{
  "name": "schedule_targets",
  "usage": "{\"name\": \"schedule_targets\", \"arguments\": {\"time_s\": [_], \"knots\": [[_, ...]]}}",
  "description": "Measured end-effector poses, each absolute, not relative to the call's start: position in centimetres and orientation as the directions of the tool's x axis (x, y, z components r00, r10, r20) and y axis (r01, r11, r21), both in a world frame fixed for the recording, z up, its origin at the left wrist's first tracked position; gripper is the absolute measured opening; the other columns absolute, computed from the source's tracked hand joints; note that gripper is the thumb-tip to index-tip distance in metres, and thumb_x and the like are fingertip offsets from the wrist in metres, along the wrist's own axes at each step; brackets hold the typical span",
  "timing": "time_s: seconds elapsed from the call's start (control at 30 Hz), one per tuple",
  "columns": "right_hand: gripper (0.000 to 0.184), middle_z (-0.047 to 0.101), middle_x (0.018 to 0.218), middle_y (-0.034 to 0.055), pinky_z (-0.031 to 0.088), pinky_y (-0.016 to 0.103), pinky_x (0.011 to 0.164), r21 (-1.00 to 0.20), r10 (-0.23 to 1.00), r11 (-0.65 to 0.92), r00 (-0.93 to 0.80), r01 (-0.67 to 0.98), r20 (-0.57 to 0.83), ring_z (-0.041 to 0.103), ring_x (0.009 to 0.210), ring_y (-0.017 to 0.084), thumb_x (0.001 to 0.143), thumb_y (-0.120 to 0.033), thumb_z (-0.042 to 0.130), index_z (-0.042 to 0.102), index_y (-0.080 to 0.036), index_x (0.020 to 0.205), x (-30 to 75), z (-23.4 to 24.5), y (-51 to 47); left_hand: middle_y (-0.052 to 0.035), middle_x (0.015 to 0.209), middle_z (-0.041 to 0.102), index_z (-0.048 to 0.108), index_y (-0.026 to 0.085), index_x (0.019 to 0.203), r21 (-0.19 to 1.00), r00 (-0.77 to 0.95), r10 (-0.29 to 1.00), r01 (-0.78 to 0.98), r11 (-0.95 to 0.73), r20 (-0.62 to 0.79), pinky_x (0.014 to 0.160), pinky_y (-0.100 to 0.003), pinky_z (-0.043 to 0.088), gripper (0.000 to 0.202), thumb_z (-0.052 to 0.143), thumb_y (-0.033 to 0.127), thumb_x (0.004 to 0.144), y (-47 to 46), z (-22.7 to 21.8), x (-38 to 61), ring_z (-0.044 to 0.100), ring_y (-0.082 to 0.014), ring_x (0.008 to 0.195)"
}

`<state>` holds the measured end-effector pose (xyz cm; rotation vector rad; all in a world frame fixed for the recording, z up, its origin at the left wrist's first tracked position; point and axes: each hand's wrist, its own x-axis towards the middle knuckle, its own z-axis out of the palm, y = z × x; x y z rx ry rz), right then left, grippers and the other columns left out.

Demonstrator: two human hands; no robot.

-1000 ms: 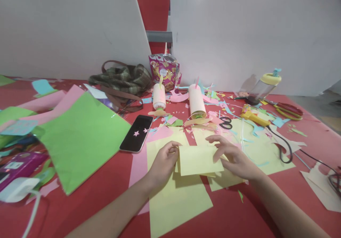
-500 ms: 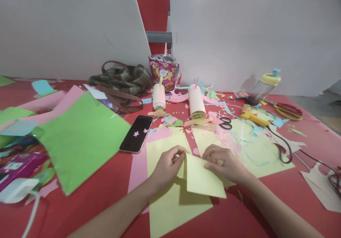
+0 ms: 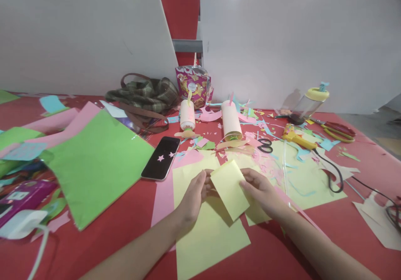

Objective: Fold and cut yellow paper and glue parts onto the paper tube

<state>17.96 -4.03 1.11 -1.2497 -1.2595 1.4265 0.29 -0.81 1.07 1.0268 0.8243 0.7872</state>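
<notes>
Both my hands hold one small folded piece of yellow paper point(image 3: 229, 188) just above the table, tilted with a corner pointing toward me. My left hand point(image 3: 193, 195) pinches its left edge. My right hand point(image 3: 262, 192) grips its right edge with curled fingers. Under the hands lie larger yellow sheets point(image 3: 203, 238) and a pink sheet point(image 3: 163, 200) on the red table point(image 3: 119, 230).
A phone point(image 3: 160, 157) with two pink stars lies left of the hands. Behind stand two paper-wrapped rolls point(image 3: 231, 120), small black scissors point(image 3: 265, 145), a yellow glue gun point(image 3: 296, 138) with its cord, a bottle point(image 3: 308, 102) and red-handled scissors point(image 3: 338, 130). Green sheet point(image 3: 94, 163) at left; paper scraps everywhere.
The yellow piece has been turned and drawn up between my hands: flat and wide a second ago, now narrower and tilted diagonally. My hands have moved closer together.
</notes>
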Motion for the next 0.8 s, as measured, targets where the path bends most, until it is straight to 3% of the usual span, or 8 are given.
{"name": "schedule_targets", "arguments": {"time_s": [0.13, 0.27, 0.37, 0.53, 0.8], "knots": [[0.020, 0.063, 0.088, 0.0041, 0.048, 0.030, 0.067, -0.987, 0.987, -0.147, -0.074, -0.062, -0.142, 0.061, 0.078, 0.017, 0.079, -0.036, 0.045, 0.045, -0.021, 0.092, 17.40, 1.07, -4.12, -0.0061, 0.087, 0.061, 0.052, 0.016, 0.095, 0.962, 0.515, 0.834, -0.063, 0.266, -0.197, 0.068, -0.028, 0.044, 0.032, 0.044, 0.042, 0.078, -1.26, 1.32, 0.63, 0.056, -0.0164, 0.073], [0.021, 0.063, 0.089, 0.0049, 0.048, 0.031, 0.067, -0.985, 0.983, -0.158, -0.101, -0.072, -0.150, 0.061, 0.078, 0.017, 0.077, -0.034, 0.048, 0.044, -0.021, 0.093, 16.98, 1.24, -4.43, -0.0021, 0.064, 0.058, 0.053, 0.014, 0.069, 0.969, 0.421, 0.879, 0.194, 0.155, -0.225, 0.055, -0.025, 0.040, 0.030, 0.046, 0.042, 0.076, -1.53, 1.17, 0.67, 0.053, -0.0147, 0.059], [0.023, 0.062, 0.094, 0.0063, 0.048, 0.031, 0.068, -0.987, 0.984, -0.152, -0.099, -0.058, -0.146, 0.060, 0.080, 0.017, 0.076, -0.033, 0.050, 0.046, -0.020, 0.095, 17.03, 1.25, -4.54, -0.0008, 0.059, 0.055, 0.051, 0.015, 0.062, 0.948, 0.406, 0.888, 0.305, 0.093, -0.218, 0.050, -0.023, 0.037, 0.032, 0.045, 0.043, 0.076, -1.46, 0.96, 0.54, 0.050, -0.0135, 0.054], [0.021, 0.063, 0.090, 0.0058, 0.049, 0.031, 0.067, -0.988, 0.986, -0.153, -0.070, -0.019, -0.151, 0.060, 0.078, 0.017, 0.075, -0.033, 0.051, 0.051, -0.019, 0.090, 17.45, 0.86, -4.45, -0.0023, 0.066, 0.059, 0.055, 0.015, 0.069, 0.962, 0.477, 0.858, 0.265, 0.067, -0.191, 0.055, -0.024, 0.040, 0.027, 0.046, 0.039, 0.076, -1.32, 0.95, 0.42, 0.054, -0.0160, 0.062], [0.024, 0.065, 0.086, 0.0049, 0.049, 0.030, 0.068, -0.984, 0.983, -0.176, -0.060, -0.041, -0.173, 0.061, 0.076, 0.017, 0.075, -0.034, 0.052, 0.052, -0.019, 0.092, 17.53, 0.84, -4.44, 0.0009, 0.062, 0.057, 0.053, 0.016, 0.066, 0.980, 0.425, 0.884, 0.119, 0.159, -0.195, 0.057, -0.022, 0.041, 0.018, 0.051, 0.031, 0.075, -1.21, 1.25, 0.51, 0.055, -0.0133, 0.061]]}}
